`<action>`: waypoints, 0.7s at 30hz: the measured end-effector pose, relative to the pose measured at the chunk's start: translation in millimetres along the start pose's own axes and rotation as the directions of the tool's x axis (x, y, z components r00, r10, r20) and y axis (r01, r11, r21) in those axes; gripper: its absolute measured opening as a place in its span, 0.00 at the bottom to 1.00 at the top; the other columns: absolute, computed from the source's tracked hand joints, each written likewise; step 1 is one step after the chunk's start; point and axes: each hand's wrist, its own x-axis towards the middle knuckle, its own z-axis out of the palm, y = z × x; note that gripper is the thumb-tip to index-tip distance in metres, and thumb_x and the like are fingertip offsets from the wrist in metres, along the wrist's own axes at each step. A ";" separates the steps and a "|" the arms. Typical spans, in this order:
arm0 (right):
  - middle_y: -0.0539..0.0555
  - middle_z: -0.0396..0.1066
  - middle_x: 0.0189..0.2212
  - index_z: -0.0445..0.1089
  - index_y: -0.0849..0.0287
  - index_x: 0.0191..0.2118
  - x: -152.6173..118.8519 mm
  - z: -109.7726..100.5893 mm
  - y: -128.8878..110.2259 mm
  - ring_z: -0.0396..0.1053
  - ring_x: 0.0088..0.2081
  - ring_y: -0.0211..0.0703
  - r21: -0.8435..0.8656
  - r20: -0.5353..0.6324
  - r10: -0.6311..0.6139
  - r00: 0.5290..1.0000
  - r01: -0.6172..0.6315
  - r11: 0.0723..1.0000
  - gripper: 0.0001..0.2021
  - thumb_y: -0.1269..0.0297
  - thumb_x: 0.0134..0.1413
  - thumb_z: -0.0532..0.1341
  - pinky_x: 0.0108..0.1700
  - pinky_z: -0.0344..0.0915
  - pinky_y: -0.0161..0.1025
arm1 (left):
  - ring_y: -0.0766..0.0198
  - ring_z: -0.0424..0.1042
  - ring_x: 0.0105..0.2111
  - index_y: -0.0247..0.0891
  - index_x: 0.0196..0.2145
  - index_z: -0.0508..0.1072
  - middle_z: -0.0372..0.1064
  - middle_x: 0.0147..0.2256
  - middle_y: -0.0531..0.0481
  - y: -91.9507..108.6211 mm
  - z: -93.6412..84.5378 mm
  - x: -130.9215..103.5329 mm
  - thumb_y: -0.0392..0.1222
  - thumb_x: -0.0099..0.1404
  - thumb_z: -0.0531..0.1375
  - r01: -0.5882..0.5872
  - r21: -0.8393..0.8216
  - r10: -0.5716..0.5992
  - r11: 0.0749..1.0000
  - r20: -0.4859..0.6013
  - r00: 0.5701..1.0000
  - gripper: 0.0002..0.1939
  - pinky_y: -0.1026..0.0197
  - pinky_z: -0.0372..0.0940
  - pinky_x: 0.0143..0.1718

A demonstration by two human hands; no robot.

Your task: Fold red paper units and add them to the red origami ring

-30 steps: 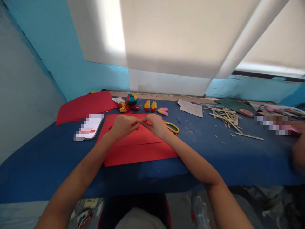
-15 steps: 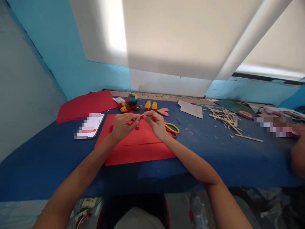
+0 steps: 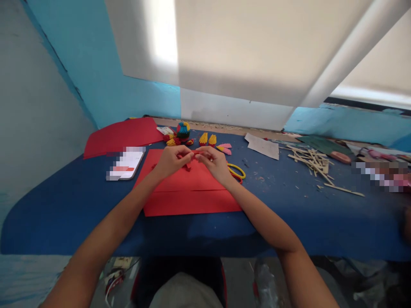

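One small red paper piece (image 3: 193,152) is sitting pinched between both hands above the stacked red sheets (image 3: 189,188), mid-counter. The left hand (image 3: 171,160) and right hand (image 3: 215,162) are each closing their grip on it. Two yellow folded pieces (image 3: 207,139) are lying just beyond; yellow scissors (image 3: 236,172) are crowding the right hand. The phone (image 3: 126,164) is lying left, sticks (image 3: 313,160) far right. The blue counter (image 3: 64,205) is lying bare toward its near edge.
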 end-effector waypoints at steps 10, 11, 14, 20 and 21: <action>0.52 0.73 0.31 0.71 0.58 0.37 -1.8 3.7 2.8 0.70 0.33 0.39 -0.184 0.018 -0.214 0.977 0.213 0.960 0.05 0.63 0.55 0.63 0.36 0.65 0.34 | 0.66 0.71 0.22 0.35 0.28 0.73 0.73 0.24 0.50 -6.7 -0.4 1.5 0.49 0.62 0.58 0.063 -0.088 -0.053 0.994 0.104 0.993 0.14 0.67 0.63 0.21; 0.53 0.74 0.33 0.71 0.58 0.37 -1.6 2.8 3.0 0.71 0.34 0.39 -0.145 0.019 -0.230 0.973 0.231 0.962 0.05 0.63 0.54 0.63 0.37 0.66 0.34 | 0.66 0.71 0.22 0.35 0.28 0.73 0.73 0.24 0.50 -7.2 -1.2 1.6 0.50 0.62 0.58 0.061 -0.100 -0.049 0.993 0.117 0.992 0.14 0.67 0.63 0.21; 0.54 0.75 0.35 0.71 0.58 0.38 -1.9 0.9 2.5 0.72 0.36 0.39 -0.072 0.018 -0.268 0.963 0.268 0.961 0.08 0.63 0.53 0.64 0.38 0.67 0.35 | 0.66 0.71 0.22 0.35 0.28 0.73 0.72 0.25 0.50 -7.3 -3.7 1.9 0.50 0.60 0.60 0.051 -0.124 -0.032 0.991 0.150 0.988 0.14 0.67 0.64 0.21; 0.53 0.76 0.36 0.72 0.57 0.39 -3.8 4.5 1.6 0.73 0.34 0.39 0.028 0.004 -0.120 0.993 0.120 0.992 0.11 0.60 0.50 0.66 0.36 0.68 0.36 | 0.65 0.72 0.24 0.36 0.29 0.73 0.72 0.26 0.50 -7.8 -4.1 1.4 0.49 0.61 0.58 0.026 -0.097 -0.011 0.995 0.154 0.988 0.13 0.66 0.66 0.23; 0.54 0.76 0.36 0.72 0.57 0.38 -3.3 5.4 2.4 0.73 0.35 0.39 0.078 -0.002 -0.077 0.997 0.076 0.994 0.11 0.59 0.50 0.66 0.36 0.69 0.36 | 0.65 0.72 0.24 0.36 0.29 0.72 0.72 0.26 0.51 -8.3 -3.8 1.4 0.49 0.62 0.58 0.021 -0.084 -0.009 0.996 0.143 0.990 0.13 0.66 0.65 0.23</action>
